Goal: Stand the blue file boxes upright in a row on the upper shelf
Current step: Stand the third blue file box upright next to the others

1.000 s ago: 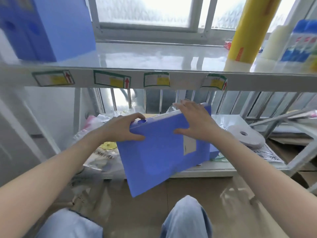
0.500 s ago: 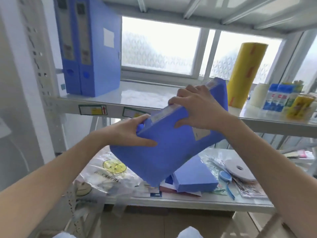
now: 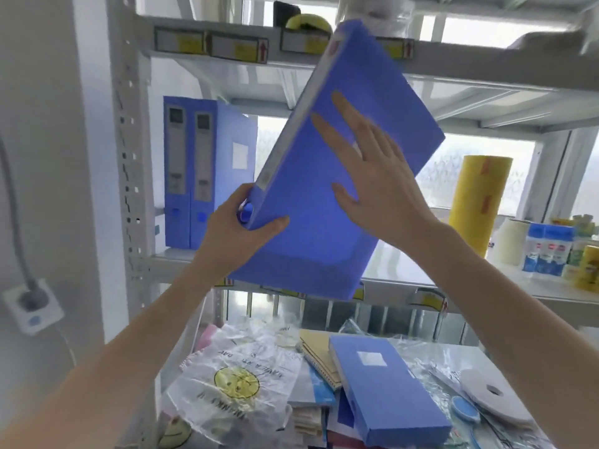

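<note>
A blue file box (image 3: 311,234) is held in the air, tilted with its top leaning right, in front of the upper shelf (image 3: 453,280). My left hand (image 3: 236,234) grips its lower spine corner by the finger hole. My right hand (image 3: 372,179) lies flat with spread fingers against its broad side. Two blue file boxes (image 3: 191,170) stand upright side by side at the shelf's left end. Another blue file box (image 3: 385,390) lies flat on the lower shelf.
A yellow roll (image 3: 476,202), a white roll and small bottles (image 3: 544,251) stand at the right of the upper shelf. The lower shelf holds plastic bags (image 3: 233,377), notebooks and a tape roll (image 3: 492,396). The shelf above (image 3: 486,59) hangs close over the box. A wall socket (image 3: 32,306) sits left.
Both hands have raised the box from the lower shelf to upper-shelf height and swung it towards upright. My right hand shifted from gripping its top edge to pressing flat on its side.
</note>
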